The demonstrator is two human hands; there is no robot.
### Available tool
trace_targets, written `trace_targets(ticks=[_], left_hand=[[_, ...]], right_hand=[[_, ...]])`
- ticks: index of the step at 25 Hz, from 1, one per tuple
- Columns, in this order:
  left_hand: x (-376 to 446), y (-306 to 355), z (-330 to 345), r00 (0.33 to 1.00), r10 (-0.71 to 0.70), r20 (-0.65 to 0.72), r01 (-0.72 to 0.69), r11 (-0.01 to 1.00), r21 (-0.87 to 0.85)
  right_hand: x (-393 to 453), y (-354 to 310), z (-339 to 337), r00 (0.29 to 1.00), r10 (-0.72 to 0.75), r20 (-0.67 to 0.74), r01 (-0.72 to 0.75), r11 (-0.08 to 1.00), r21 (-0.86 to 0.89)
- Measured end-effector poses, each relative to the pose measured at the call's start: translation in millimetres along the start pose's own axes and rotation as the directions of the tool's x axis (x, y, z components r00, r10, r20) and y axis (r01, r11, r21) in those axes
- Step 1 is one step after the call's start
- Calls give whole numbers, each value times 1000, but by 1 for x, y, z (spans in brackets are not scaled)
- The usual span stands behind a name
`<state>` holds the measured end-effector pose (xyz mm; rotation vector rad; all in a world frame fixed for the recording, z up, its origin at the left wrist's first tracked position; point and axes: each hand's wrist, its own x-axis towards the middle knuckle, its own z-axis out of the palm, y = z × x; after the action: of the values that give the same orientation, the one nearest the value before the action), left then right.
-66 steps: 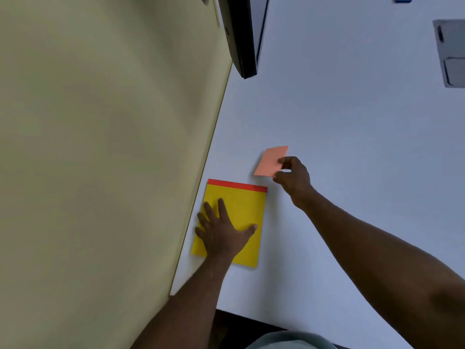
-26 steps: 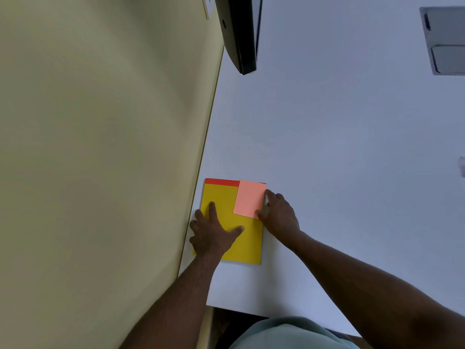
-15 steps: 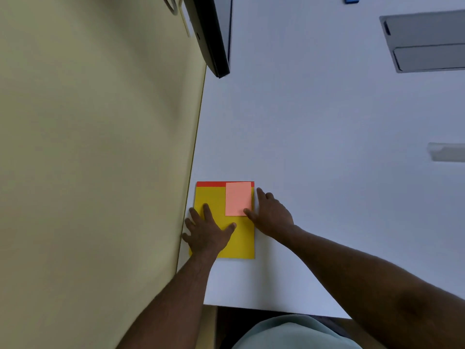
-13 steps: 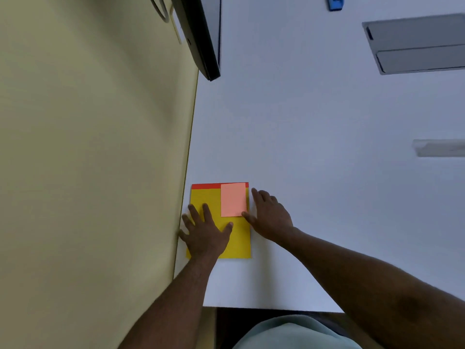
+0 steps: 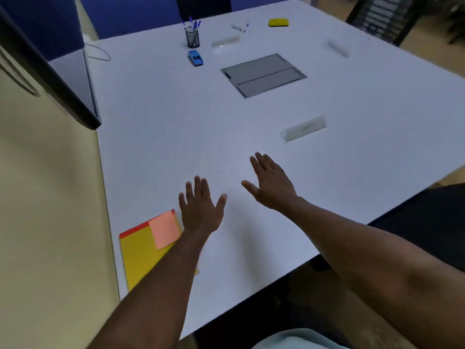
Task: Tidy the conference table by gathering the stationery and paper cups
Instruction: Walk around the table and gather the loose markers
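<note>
At the near left edge of the white conference table [image 5: 276,127] lies a yellow notepad [image 5: 141,255] with a red top strip, a pink sticky note [image 5: 164,230] resting on its upper right corner; no writing shows on either; the left hand [image 5: 201,210] hovers just beside the pad, fingers spread, holding nothing; the right hand [image 5: 273,185] is likewise spread and empty; far back stand a mesh pen holder [image 5: 193,38] with blue pens, a blue stapler [image 5: 195,57], a marker [image 5: 239,28], and a yellow eraser [image 5: 278,22]; any labels are too blurred to read.
</note>
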<state>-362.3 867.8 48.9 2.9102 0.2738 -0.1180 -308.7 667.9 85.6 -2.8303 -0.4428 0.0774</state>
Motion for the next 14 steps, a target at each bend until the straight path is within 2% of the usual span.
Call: trace_targets(ticks=[5, 7, 8, 12, 14], left_hand=[[24, 119, -47, 959, 264, -101, -266, 964, -10], [22, 173, -60, 933, 332, -138, -336, 942, -6], [25, 182, -64, 929, 333, -159, -339, 941, -11], [-24, 317, -70, 849, 494, -186, -507, 862, -24], [-32, 358, -75, 815, 542, -206, -555, 832, -9]], right_hand=[[-20, 64, -80, 978, 117, -173, -128, 990, -55], [-39, 95, -109, 957, 142, -254, -162, 985, -59], [-38, 99, -117, 960, 142, -241, -164, 984, -72], [-120, 203, -184, 895, 227, -385, -291, 950, -116], [-142, 232, -204, 882, 240, -406, -312, 942, -121]])
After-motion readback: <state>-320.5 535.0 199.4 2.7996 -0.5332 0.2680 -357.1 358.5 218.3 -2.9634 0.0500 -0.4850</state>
